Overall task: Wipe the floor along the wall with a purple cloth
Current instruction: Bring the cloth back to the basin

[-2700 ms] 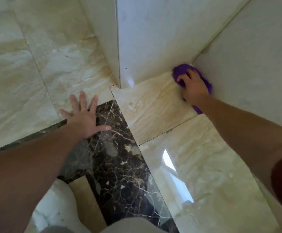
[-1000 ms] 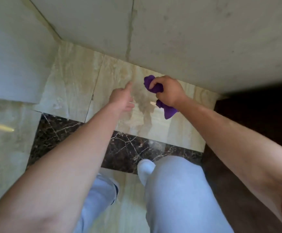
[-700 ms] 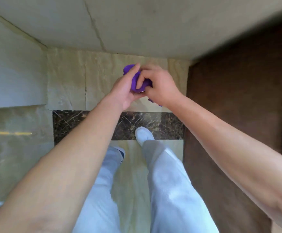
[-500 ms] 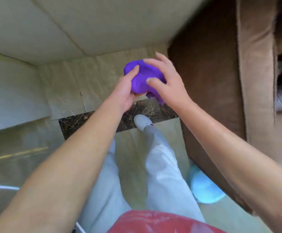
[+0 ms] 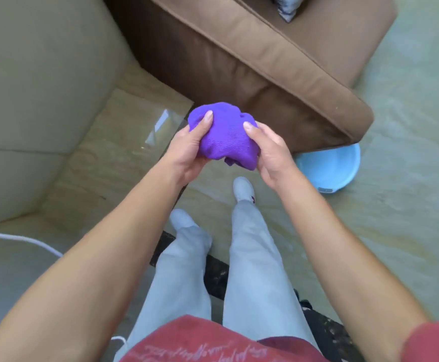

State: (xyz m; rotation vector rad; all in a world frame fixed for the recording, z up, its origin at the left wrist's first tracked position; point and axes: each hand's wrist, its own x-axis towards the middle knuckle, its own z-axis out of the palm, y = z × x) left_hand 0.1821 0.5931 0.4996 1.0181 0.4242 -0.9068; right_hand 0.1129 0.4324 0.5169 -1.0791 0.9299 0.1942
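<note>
Two bare forearms reach forward from the bottom of the view, above a red shirt (image 5: 208,340) with faint lettering and pale grey-blue trousers (image 5: 249,257) that end in white shoes (image 5: 243,189). The person stands on glossy beige marble floor (image 5: 396,205), veined and reflective, crossed under the legs by a band of dark, speckled stone (image 5: 215,273). A thin white cord (image 5: 25,240) curves across the pale surface at the left edge.

Held up over the floor, clear of it, the purple cloth (image 5: 226,134) is bunched into a soft rounded wad with a fine knitted texture. The left hand (image 5: 187,152) cups it from the left, thumb pressed on top; the right hand (image 5: 270,155) closes on it from the right, thumb likewise on top, so both hands are clamped on the cloth, a small fold hanging below between them.

Just beyond the right hand, a round light-blue plastic basin (image 5: 330,168) sits on the floor, partly tucked under the corner of a brown upholstered sofa (image 5: 252,61) with piped seams and a smooth matte fabric. A grey patterned cushion (image 5: 286,6) shows at the top edge. To the left rise cream wall (image 5: 38,74) panels, flat and faintly jointed.
</note>
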